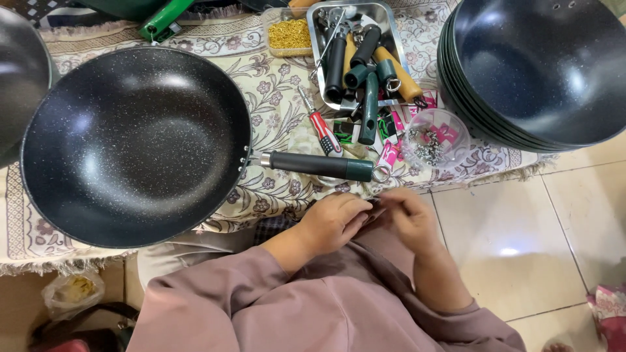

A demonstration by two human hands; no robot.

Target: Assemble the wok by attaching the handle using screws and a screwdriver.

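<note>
Working both hands at lap: left hand (332,221) curled, right hand (407,212) fingers pinched together w/ left's; can't tell what's between. Wok (130,143) on mat (274,85) just above, handle (319,164) near my hands.

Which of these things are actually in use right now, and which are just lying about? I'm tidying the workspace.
In use:
left hand and right hand, together at the mat's edge, whatever they pinch is hidden
speckled black pan with its dark handle, nearest them

Lying about:
red screwdriver
metal tray of spare handles
tub of small metal parts
stack of pans
gold bits box
</note>
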